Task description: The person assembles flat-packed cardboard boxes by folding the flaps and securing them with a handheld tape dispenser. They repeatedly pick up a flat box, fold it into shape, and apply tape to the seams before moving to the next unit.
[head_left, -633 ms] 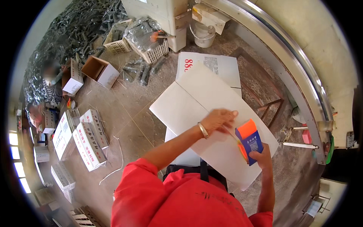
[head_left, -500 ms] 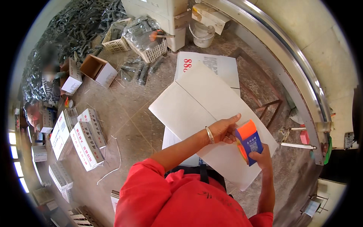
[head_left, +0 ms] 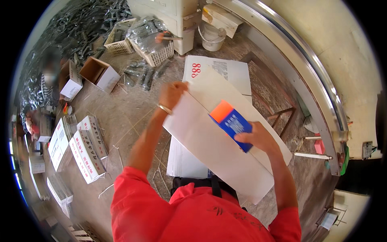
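A large white cardboard sheet (head_left: 209, 149), creased across its middle, lies in front of me over a stack of flat printed cartons (head_left: 185, 165). At the sheet's far left corner, my left hand (head_left: 173, 96) is closed on its edge and somewhat blurred by motion. My right hand (head_left: 260, 137) grips a blue block-like thing with an orange end (head_left: 234, 124) over the sheet's crease. White print shows on its blue face, but its exact kind is unclear. My thumb lies across the blue part, while the other fingers are mostly hidden.
To the left are strapped white carton bundles (head_left: 86, 155) and an open carton (head_left: 98, 74). Plastic crates (head_left: 155, 54), a white bucket (head_left: 211, 38) and a heap of dark wrapped items (head_left: 64, 34) stand farther back. A person (head_left: 50, 80) is at the far left.
My left hand has moved from beside the blue-and-orange thing to the sheet's far left corner. My right hand has carried that thing left and away from me, over the crease.
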A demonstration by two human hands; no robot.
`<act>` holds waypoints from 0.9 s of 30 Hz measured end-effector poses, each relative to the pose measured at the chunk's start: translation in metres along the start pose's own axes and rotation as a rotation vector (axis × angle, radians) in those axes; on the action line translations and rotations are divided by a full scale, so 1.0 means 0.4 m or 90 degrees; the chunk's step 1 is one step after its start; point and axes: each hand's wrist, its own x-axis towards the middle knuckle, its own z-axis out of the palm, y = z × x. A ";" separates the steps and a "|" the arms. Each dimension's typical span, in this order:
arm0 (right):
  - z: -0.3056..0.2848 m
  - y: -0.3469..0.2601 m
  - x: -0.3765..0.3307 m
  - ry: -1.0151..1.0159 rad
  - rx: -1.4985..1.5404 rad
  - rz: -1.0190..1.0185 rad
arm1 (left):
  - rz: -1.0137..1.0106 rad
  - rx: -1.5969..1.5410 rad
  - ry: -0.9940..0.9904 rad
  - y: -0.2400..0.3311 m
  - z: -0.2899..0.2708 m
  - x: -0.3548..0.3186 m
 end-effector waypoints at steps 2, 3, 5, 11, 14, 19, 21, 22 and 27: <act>0.020 -0.041 0.056 -0.016 -0.020 -0.048 | -0.066 0.058 0.027 -0.059 -0.071 0.084; 0.026 -0.064 0.077 -0.027 -0.032 -0.072 | -0.064 0.070 0.007 -0.086 -0.093 0.114; 0.035 -0.079 0.105 -0.055 -0.024 -0.087 | -0.073 0.092 -0.040 -0.171 -0.099 0.146; 0.036 -0.069 0.128 -0.073 0.001 -0.038 | -0.067 0.259 -0.220 -0.253 0.000 0.130; 0.036 -0.071 0.127 -0.065 -0.008 -0.051 | 0.066 0.390 -0.168 -0.294 -0.012 0.111; 0.029 -0.042 0.133 -0.064 0.011 -0.042 | 0.136 0.432 -0.384 -0.204 -0.004 0.138; 0.031 -0.041 0.144 -0.076 0.030 -0.041 | 0.000 0.373 -0.303 -0.111 0.042 0.072; 0.032 -0.047 0.139 -0.061 0.046 -0.052 | -0.100 0.328 -0.219 -0.059 0.061 0.045; 0.008 -0.034 0.107 -0.038 -0.046 -0.108 | -0.139 0.440 -0.111 -0.022 0.072 0.033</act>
